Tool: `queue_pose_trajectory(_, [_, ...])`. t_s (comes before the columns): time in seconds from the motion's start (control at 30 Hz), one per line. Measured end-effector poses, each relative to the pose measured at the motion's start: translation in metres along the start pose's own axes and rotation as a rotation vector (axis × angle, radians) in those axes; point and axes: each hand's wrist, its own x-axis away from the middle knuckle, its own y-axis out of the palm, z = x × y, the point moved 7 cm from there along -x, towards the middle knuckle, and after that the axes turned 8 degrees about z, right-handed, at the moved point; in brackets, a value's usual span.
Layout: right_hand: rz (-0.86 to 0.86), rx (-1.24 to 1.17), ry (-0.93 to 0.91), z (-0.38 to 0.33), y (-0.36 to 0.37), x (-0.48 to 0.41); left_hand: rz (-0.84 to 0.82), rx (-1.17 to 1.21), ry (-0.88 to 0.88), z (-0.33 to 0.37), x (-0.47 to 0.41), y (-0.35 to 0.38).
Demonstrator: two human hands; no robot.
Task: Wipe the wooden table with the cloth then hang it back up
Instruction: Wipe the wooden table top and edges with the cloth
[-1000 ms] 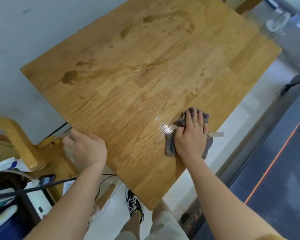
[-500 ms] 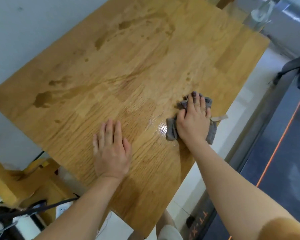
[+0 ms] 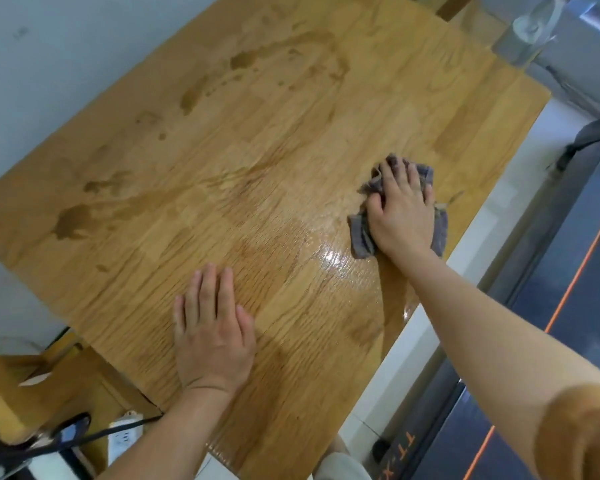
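1. Hidden or unclear. My right hand covers the middle of the grey cloth. Only its bunched borders show: past the fingertips, beside the thumb and along the hand's outer edge. With the centre covered, I cannot tell the cloth's long axis or which way it points. The far corner of the wooden worktop is cut off by the frame's top. Below the near left edge, a white power strip and a wooden chair are only partly in view.

2. Cloth position. It lies on the worktop close to the right edge, about midway along it, at the end of a glossy wet streak.

3. Hands. The right hand lies palm down on the cloth and presses it, with fingers extended, slightly spread and pointing away from me. The left hand rests flat on bare wood near the front edge, fingers straight and together, holding nothing, well apart from the cloth.

4. Surface. Dark damp patches mark the left and far areas.
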Motion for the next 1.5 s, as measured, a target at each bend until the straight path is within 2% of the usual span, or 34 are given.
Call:
queue_pose_trajectory(0.07, [-0.012,-0.031,0.015,-0.027,0.01,-0.005,0.004,0.001,-0.009,-0.001,0.0,0.002])
queue_pose_trajectory(0.1, [-0.028,-0.047,-0.066,-0.046,0.015,0.008,0.01,-0.001,-0.011,-0.001,0.001,0.002])
queue_pose_trajectory(0.2, [-0.151,-0.098,-0.527,-0.085,0.019,0.077,0.038,0.004,-0.019,0.002,0.004,0.001])
queue_pose_trajectory(0.27, [-0.218,-0.093,-0.752,-0.066,0.011,0.085,0.066,0.01,-0.015,0.003,0.003,-0.001])
queue_pose_trajectory(0.3, [-0.198,-0.076,-0.741,-0.046,0.009,0.068,0.075,0.009,-0.014,0.003,0.002,-0.001])
queue_pose_trajectory(0.33, [-0.165,-0.053,-0.631,-0.026,0.006,0.041,0.078,0.01,-0.014,0.002,0.001,-0.001])
queue_pose_trajectory(0.43, [-0.032,-0.028,-0.156,0.008,-0.002,-0.029,0.066,0.003,-0.02,0.002,0.0,0.0])
queue_pose_trajectory(0.5, [-0.003,-0.023,-0.095,-0.022,0.006,-0.025,0.056,-0.001,-0.023,0.001,-0.001,0.0])
queue_pose_trajectory(0.53, [-0.017,-0.034,-0.157,-0.044,0.013,-0.008,0.047,0.0,-0.024,0.001,0.0,0.001])
queue_pose_trajectory(0.63, [-0.11,-0.118,-0.519,-0.102,0.023,0.08,0.043,0.002,-0.012,0.002,0.001,0.002])
queue_pose_trajectory(0.7, [-0.205,-0.164,-0.752,-0.106,0.022,0.128,0.044,0.011,-0.001,0.002,0.002,0.001])
queue_pose_trajectory(0.77, [-0.263,-0.212,-0.867,-0.086,0.015,0.129,0.046,0.014,-0.005,0.001,0.002,0.001])
queue_pose_trajectory(0.83, [-0.18,-0.228,-0.769,-0.059,0.011,0.093,0.042,0.018,-0.006,0.001,0.002,0.002])
queue_pose_trajectory(0.9, [-0.069,-0.155,-0.482,-0.039,0.006,0.049,0.038,0.029,-0.007,0.0,0.002,0.002])
queue_pose_trajectory(0.97, [0.002,-0.056,-0.222,-0.042,0.007,0.034,0.033,0.041,-0.007,-0.003,0.001,0.003])
queue_pose_trajectory(1.03, [0.01,-0.037,-0.121,-0.068,0.016,0.05,0.025,0.077,-0.011,-0.005,0.001,0.005])
queue_pose_trajectory(1.07, [0.006,-0.046,-0.166,-0.089,0.022,0.069,0.029,0.113,-0.007,-0.004,0.001,0.004])
queue_pose_trajectory(1.17, [-0.093,-0.096,-0.475,-0.141,0.032,0.137,0.063,0.295,-0.027,-0.005,-0.001,-0.001])
queue_pose_trajectory(1.23, [-0.217,-0.109,-0.747,-0.134,0.028,0.169,0.077,0.371,-0.072,-0.02,0.002,-0.007])
queue_pose_trajectory(1.3, [-0.287,-0.091,-0.959,-0.104,0.018,0.173,0.099,0.316,-0.166,-0.051,0.006,-0.019])
queue_pose_trajectory(1.33, [-0.285,-0.08,-0.927,-0.09,0.014,0.162,0.107,0.28,-0.239,-0.068,0.009,-0.024])
queue_pose_trajectory(1.4, [-0.204,-0.055,-0.591,-0.073,0.01,0.131,0.141,0.26,-0.386,-0.1,0.014,-0.032])
queue_pose_trajectory(1.47, [-0.1,-0.014,-0.291,-0.09,0.016,0.125,0.212,0.321,-0.566,-0.128,0.018,-0.039])
queue_pose_trajectory(1.5, [-0.094,0.001,-0.252,-0.109,0.022,0.133,0.235,0.377,-0.656,-0.142,0.019,-0.04])
